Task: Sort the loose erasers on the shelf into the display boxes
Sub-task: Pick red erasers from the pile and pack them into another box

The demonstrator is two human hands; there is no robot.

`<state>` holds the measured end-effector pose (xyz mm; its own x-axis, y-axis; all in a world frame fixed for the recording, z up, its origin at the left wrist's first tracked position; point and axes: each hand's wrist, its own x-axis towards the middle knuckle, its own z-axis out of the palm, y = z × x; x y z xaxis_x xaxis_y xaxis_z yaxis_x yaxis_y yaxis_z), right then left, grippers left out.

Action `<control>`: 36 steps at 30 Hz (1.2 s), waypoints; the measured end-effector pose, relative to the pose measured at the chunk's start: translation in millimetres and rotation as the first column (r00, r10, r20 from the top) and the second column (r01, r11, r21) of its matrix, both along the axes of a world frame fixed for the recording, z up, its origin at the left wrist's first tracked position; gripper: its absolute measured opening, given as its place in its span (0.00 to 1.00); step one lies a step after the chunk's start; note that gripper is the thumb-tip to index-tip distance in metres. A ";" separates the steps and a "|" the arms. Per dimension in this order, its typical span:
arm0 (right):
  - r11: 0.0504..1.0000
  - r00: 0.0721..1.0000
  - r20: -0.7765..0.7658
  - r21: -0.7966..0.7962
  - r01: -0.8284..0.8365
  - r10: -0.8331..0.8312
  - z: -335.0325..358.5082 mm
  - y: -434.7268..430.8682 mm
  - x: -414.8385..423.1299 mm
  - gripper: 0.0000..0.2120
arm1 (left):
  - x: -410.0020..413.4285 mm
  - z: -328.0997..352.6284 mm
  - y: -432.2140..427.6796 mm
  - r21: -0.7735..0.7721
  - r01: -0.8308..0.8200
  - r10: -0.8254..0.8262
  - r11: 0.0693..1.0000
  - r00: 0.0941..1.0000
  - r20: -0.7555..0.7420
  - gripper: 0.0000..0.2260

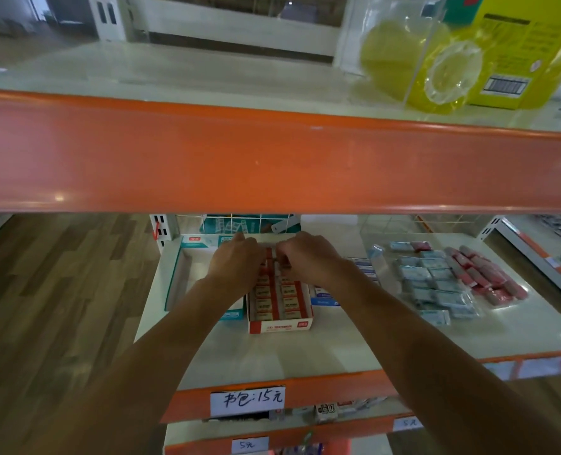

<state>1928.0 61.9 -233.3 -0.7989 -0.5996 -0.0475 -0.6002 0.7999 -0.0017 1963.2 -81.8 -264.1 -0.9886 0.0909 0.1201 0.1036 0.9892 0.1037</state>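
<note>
A red and white display box (280, 325) stands on the middle shelf, filled with two rows of red-sleeved erasers (290, 298). Both hands reach over its far end. My left hand (238, 262) lies palm down on the left row with its fingers pressed on the erasers. My right hand (307, 257) has curled fingers pinching at an eraser in the right row; what it grips is hidden. An empty teal display box (177, 277) stands to the left. A blue box (325, 298) sits partly hidden under my right forearm.
Loose blue-wrapped erasers (433, 284) and red-grey ones (485, 277) lie behind a clear divider (375, 257) on the right. An orange shelf rail (272, 165) overhangs close above. A yellow bottle (436, 60) stands on the upper shelf. Price tags (248, 400) line the front edge.
</note>
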 end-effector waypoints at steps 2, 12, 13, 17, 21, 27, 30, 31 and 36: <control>1.000 1.000 0.002 0.011 0.003 -0.003 -0.9 -2.7 -1.3 0.10 | 0.8 -1.5 -0.2 0.031 0.002 -0.002 1.000 1.000 0.011 0.10; 0.998 0.998 -0.005 0.001 0.059 -0.059 1.8 -1.1 -9.7 0.05 | 1.0 -5.3 2.6 -0.002 0.024 -0.024 1.000 1.000 0.009 0.13; 0.998 0.998 -0.007 0.001 0.064 -0.064 1.5 -0.8 -9.9 0.05 | 1.0 -6.2 3.3 -0.023 0.020 -0.019 1.000 1.000 0.012 0.13; 0.996 0.996 -0.020 -0.002 0.084 -0.084 -0.8 -1.0 -9.4 0.06 | 1.6 -6.9 7.2 -0.053 0.000 0.001 0.999 1.000 0.013 0.15; 0.997 0.997 -0.027 -0.028 0.075 -0.075 -3.4 2.5 -8.4 0.07 | 1.9 -4.0 8.1 -0.048 -0.011 0.012 0.999 0.999 0.032 0.15; 0.975 0.994 -0.092 -0.221 0.034 -0.056 -8.8 25.7 -3.2 0.12 | 10.2 5.1 21.3 0.045 -0.044 0.047 0.998 0.997 -0.057 0.12; 0.946 0.986 -0.130 -0.320 0.058 -0.104 -8.5 49.1 0.6 0.16 | 10.4 13.7 43.6 0.094 -0.025 0.037 0.995 0.990 -0.135 0.12; 0.943 0.983 -0.137 -0.327 0.070 -0.120 -8.4 58.9 2.0 0.17 | 9.1 16.7 52.8 0.101 -0.022 0.037 0.995 0.988 -0.152 0.12; 0.936 0.970 -0.143 -0.321 0.142 -0.197 -7.2 112.0 3.1 0.21 | -0.8 27.1 102.8 0.052 0.039 -0.030 0.998 0.988 -0.152 0.14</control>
